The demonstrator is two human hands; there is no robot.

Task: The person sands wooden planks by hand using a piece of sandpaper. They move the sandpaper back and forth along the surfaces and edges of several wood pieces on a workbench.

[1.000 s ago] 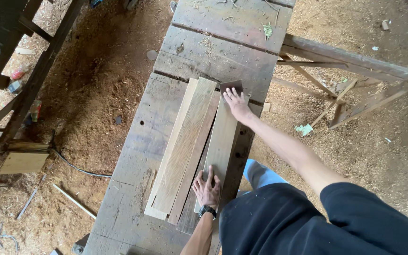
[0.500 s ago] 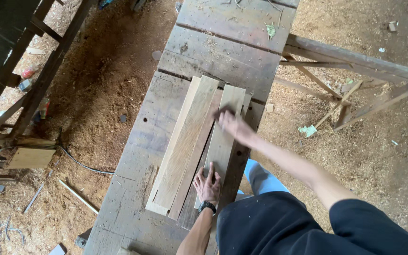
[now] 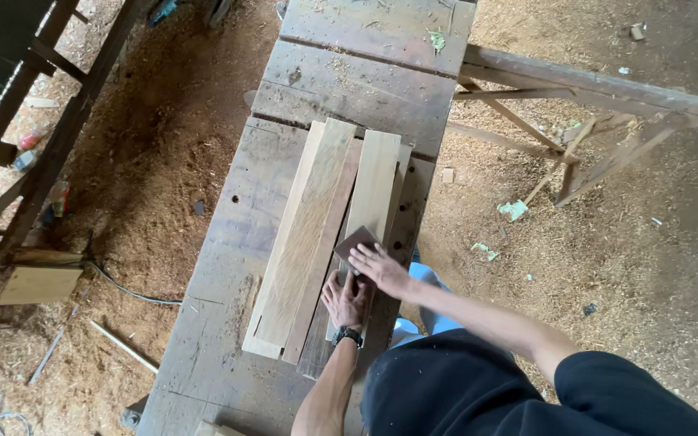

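- Far left, I see dark timber framing (image 3: 50, 153) standing on a floor of reddish sawdust (image 3: 163, 161), with a pale square offcut (image 3: 38, 284) lying near its foot.
- The grey, weathered workbench (image 3: 228, 210) runs up the middle of my view, its top scarred and drilled with small holes.
- On it lies a stack of light wooden boards (image 3: 304, 234), long and narrow, set lengthwise along the bench; the broad top board shows pale, streaky grain.
- Just right of that, a narrower pale board (image 3: 373, 182) lies alongside, resting on darker strips.
- My left hand (image 3: 343, 299), a watch on its wrist, presses flat on the near end of this narrow board, fingers spread.
- A dark brown sanding sheet (image 3: 355, 241) sits on the narrow board, slightly skewed.
- My right hand (image 3: 383, 269) lies over the sheet's near edge, fingers extended and close together, pressing it down.
- Far right, a wooden trestle (image 3: 583, 89) stands on the sawdust.
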